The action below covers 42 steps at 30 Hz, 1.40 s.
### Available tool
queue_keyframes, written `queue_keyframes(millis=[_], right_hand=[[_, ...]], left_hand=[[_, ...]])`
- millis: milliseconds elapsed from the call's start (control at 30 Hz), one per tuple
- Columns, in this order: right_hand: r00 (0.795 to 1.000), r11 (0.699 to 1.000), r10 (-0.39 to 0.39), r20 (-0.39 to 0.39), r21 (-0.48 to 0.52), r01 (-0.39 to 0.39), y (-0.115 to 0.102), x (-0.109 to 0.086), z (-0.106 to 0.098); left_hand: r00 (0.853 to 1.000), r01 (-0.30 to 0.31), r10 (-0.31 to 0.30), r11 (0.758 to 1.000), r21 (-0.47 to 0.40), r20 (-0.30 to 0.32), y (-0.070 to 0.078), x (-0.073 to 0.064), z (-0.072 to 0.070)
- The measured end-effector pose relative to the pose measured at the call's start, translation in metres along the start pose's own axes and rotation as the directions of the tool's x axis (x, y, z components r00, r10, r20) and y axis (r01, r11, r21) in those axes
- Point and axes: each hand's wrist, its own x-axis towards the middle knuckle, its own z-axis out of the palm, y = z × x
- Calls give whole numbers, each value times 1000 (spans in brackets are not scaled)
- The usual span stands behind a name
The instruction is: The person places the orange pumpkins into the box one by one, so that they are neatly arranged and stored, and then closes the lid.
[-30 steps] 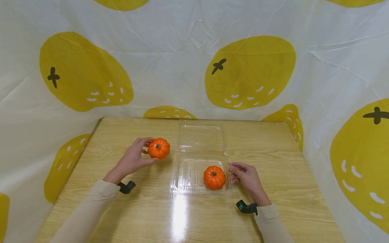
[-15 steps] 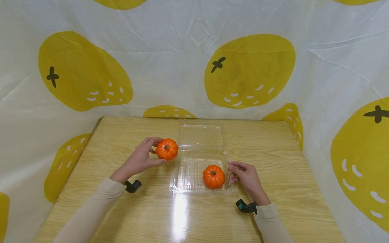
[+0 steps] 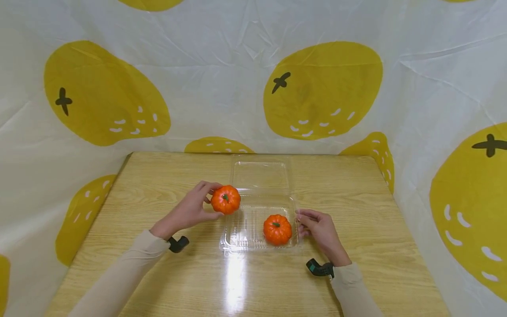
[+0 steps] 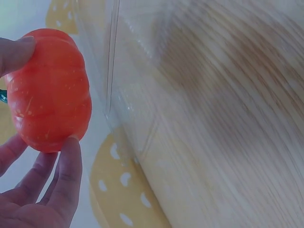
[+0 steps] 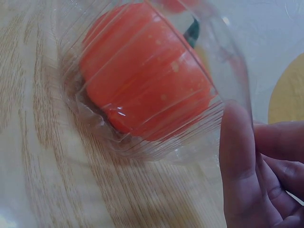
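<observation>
My left hand [image 3: 192,208] holds an orange toy pumpkin [image 3: 225,200] with a green stem, thumb on one side and fingers on the other. That pumpkin is raised over the left edge of a clear plastic clamshell box [image 3: 245,229], whose lid [image 3: 259,174] lies folded back toward the wall. A second orange pumpkin [image 3: 277,230] sits in the right part of the box's base. On the box's right rim, my right hand [image 3: 320,229] pinches the plastic between thumb and fingers. Through the ribbed side wall, the right wrist view shows the second pumpkin [image 5: 142,76].
The box lies on a wooden table [image 3: 356,211], with a bright light reflection in front of it. A white cloth [image 3: 222,88] printed with large yellow fruit hangs behind and along both sides of the table.
My left hand has moved right with its pumpkin, from beside the box to over its left edge. My right hand has stayed at the box's rim.
</observation>
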Motion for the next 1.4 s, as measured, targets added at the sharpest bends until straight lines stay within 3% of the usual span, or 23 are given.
queue_keyframes(millis=[400,600,967,1233,1400], right_hand=[[1000,1000,-4,-1,0,4,-1,-1,0],[1000,1000,-11,-1,5,11,-1,-2,1],[1000,1000,1,2,5,-1,-1,-2,0],[1000,1000,-6,-1,5,6,-2,-1,1],[1000,1000,-6,3,15,6,-1,1,1]], left_hand=[[995,-60,59,998,7,81,6,9,15],[988,-65,61,998,22,141,12,14,19],[964,-92,75,994,55,256,20,19,27],[943,-146,111,985,91,312,26,27,30],[922,-152,98,981,118,373,27,33,35]])
